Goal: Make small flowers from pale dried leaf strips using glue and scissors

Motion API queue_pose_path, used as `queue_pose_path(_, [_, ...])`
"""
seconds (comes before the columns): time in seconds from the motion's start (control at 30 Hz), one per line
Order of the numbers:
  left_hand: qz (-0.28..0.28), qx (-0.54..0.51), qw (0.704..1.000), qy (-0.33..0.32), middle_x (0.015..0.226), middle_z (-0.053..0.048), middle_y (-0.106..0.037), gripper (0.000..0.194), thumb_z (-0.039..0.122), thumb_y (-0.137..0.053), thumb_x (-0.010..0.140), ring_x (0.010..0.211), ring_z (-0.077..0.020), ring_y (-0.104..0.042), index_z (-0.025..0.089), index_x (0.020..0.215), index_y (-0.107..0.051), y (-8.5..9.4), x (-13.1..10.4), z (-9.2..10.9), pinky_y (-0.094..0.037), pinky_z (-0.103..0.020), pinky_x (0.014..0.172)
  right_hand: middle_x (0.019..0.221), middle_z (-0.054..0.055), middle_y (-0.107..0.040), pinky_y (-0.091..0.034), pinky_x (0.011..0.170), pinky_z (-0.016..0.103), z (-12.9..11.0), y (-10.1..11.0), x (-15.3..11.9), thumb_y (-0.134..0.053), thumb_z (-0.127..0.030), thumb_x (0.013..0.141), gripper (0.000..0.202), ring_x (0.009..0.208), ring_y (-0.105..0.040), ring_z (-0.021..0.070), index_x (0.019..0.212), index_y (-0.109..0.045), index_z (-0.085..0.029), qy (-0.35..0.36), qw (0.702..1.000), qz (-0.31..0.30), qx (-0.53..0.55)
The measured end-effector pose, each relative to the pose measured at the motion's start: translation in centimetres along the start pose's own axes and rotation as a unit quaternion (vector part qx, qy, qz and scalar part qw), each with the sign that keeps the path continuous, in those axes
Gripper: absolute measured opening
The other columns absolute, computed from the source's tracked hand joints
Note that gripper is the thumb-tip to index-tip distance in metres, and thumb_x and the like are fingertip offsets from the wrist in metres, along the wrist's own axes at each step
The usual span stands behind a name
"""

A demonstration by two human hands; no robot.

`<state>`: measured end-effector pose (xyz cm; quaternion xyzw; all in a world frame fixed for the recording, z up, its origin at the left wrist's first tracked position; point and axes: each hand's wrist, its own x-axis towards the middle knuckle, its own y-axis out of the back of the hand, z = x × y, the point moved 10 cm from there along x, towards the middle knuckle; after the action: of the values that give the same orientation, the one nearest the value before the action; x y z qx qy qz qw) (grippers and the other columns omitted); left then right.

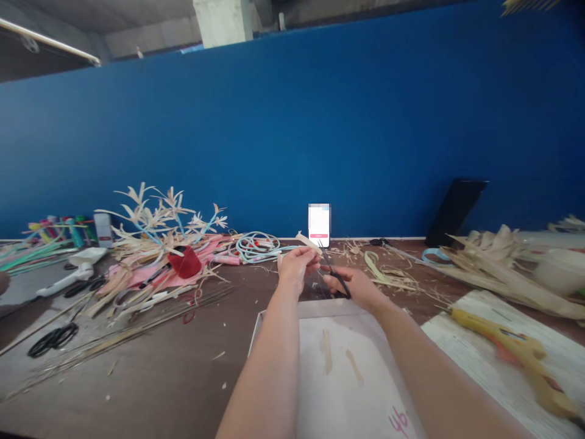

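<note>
My left hand (296, 266) pinches a pale strip of dried husk (309, 241), which sticks up past the fingertips. Close on its right, my right hand (350, 284) grips black-handled scissors (337, 277) by the finger loops. Their blades point up and to the left, near the husk strip; I cannot tell whether they touch it. Below both hands lies a shallow white box (338, 390) with two thin husk pieces (326, 352) in it and pink writing at its lower right.
A lit phone (319, 222) leans against the blue partition (292, 134). Husk flowers (159, 210), a red tape roll (185, 262), wires and spare scissors (53, 339) lie on the left. Rightward are a yellow glue gun (507, 341) on newspaper and dried husks (498, 262).
</note>
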<state>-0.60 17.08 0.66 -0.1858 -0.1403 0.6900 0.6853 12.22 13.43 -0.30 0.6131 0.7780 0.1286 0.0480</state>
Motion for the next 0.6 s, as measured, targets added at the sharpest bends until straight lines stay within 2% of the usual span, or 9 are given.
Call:
queue_pose_path(0.2, [-0.009,-0.022,1.000,-0.013,0.069,-0.005,-0.065,0.007,0.014,-0.067,0.067,0.064,-0.0105,-0.062,0.012,0.070,-0.061,-0.9,0.0,-0.2,-0.050,-0.019,0.057,0.064,0.002,-0.060,-0.043,0.056,0.026,-0.5,0.1,-0.2,-0.062,-0.050,0.070,0.059,0.061,-0.054,0.0144,0.117,-0.059,-0.016,0.009,1.000,0.004,-0.015])
queue_pose_path(0.6, [-0.011,-0.028,0.999,-0.023,0.065,-0.003,-0.062,0.003,0.011,-0.064,0.069,0.062,-0.0092,-0.060,0.011,0.070,-0.061,-1.3,0.0,-0.6,-0.050,-0.019,0.058,0.061,0.001,-0.055,-0.040,0.054,0.026,-1.3,0.3,-0.3,-0.058,-0.051,0.072,0.055,0.056,-0.049,0.0130,0.112,-0.061,-0.014,0.048,0.998,0.021,-0.035])
